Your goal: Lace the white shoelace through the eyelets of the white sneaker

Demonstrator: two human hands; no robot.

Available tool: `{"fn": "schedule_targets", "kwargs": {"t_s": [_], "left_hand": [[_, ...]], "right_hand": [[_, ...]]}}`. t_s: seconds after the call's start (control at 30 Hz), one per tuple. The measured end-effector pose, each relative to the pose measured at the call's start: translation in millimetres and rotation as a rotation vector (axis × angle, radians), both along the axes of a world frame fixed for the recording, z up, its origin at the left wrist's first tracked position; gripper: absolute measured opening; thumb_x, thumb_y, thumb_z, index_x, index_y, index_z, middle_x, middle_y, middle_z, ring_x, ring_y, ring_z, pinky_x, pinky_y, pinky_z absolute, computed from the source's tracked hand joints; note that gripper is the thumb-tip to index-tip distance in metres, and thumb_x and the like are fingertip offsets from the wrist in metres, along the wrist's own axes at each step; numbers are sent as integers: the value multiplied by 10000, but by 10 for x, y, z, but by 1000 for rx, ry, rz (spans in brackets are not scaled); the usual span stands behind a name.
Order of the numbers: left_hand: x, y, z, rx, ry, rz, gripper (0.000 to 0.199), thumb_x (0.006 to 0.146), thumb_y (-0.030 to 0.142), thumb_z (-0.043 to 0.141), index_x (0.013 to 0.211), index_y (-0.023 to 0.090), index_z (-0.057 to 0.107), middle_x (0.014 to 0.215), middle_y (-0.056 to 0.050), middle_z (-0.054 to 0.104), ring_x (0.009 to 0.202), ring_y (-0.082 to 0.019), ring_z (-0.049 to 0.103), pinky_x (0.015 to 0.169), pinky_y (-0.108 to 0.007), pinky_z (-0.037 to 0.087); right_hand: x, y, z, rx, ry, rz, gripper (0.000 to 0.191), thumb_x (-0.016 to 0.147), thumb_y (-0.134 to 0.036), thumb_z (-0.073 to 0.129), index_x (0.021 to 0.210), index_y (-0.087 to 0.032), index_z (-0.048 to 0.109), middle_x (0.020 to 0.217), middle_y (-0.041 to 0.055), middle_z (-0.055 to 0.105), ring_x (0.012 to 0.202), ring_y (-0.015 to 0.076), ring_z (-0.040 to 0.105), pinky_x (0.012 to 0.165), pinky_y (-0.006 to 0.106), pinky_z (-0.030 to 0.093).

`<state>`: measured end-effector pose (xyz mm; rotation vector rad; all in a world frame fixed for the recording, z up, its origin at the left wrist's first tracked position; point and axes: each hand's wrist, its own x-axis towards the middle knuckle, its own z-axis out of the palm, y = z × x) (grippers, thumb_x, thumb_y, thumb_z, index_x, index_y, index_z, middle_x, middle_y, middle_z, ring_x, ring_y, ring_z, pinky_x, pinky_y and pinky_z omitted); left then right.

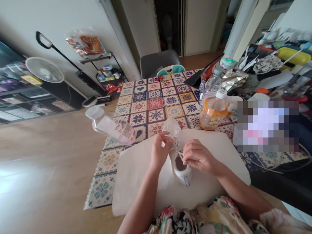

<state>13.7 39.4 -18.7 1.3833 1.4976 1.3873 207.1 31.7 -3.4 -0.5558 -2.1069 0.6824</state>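
A white sneaker [180, 174] lies on a white mat [138, 182], toe pointing away from me and heel toward me. White shoelaces [175, 150] cross its upper and stretch loosely between my hands. On the shoe's left side, my left hand [161, 148] pinches at the lacing with thumb and forefinger. My right hand [198, 155] is closed around a lace just above the shoe's opening on the right. The exact spot where each set of fingertips meets the lace is partly hidden.
A clear plastic jar [117, 126] lies left of the mat. An orange-labelled bottle [213, 112] and a clear bottle [214, 83] stand at the right. Red scissors [159, 78] rest at the far edge of the patterned tablecloth [156, 113]. Clutter piles up at the far right.
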Motion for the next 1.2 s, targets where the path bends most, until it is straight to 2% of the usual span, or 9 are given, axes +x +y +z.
{"fn": "schedule_targets", "kwargs": {"t_s": [0.13,0.3,0.47,0.67,0.83,0.93,1.07,1.1,1.2], "left_hand": [[-142,-137,122,139,183,65,56,818,241,608,866,215,623,870,-29,655,871,-190,589,832,-341,442],[-173,-358,230,112,394,-189,72,729,246,753,777,234,700,863,-45,657,903,-229,601,847,-374,434],[-112,-411,196,57,485,-159,188,679,226,802,851,258,734,922,-51,673,952,-255,604,870,-416,410],[-102,-400,168,75,496,-130,209,671,202,806,858,275,748,983,-56,677,988,-266,608,889,-448,404],[-91,-410,160,54,490,-117,169,671,212,812,813,284,755,1040,-60,680,1030,-290,602,912,-490,406],[-72,-410,154,61,463,-101,163,676,169,785,792,279,755,1035,-62,684,1027,-289,600,924,-504,414],[-67,-404,141,76,436,-102,164,686,159,764,798,277,754,1034,-62,686,1019,-275,600,930,-487,432],[-70,-401,138,75,428,-110,158,686,170,770,802,276,753,1036,-63,685,1022,-274,600,931,-483,437],[-73,-388,129,71,383,-145,134,699,194,769,810,263,740,1042,-68,680,1029,-268,603,935,-471,452]], "right_hand": [[12,-17,-11,-20,-145,-207,133,923,-306,623,1014,-210,629,1017,87,655,981,221,595,851,385,451],[-19,-88,130,2,-211,-266,112,958,-219,551,862,-213,608,869,49,666,865,203,581,820,395,401],[-10,-286,458,-139,-102,143,173,1002,-247,477,843,-221,541,827,4,653,826,151,594,826,329,433],[-116,-214,353,80,-342,-264,57,930,-239,574,893,-196,582,857,62,660,810,212,574,742,357,406],[-179,-152,228,100,-416,-315,137,921,-142,534,812,-181,605,826,70,657,798,219,590,727,369,411],[-124,-238,404,-67,-287,-138,178,964,-178,499,813,-200,590,842,48,665,824,189,616,770,353,457],[14,-343,698,-238,-105,561,239,998,-325,486,794,-241,581,800,-4,686,796,121,643,807,270,513],[41,-338,717,-248,-92,627,252,998,-349,484,793,-243,586,802,-1,692,801,124,648,825,276,515],[74,-233,582,-319,-93,362,254,1001,-338,470,808,-236,602,825,24,677,817,150,638,777,288,519]]}}
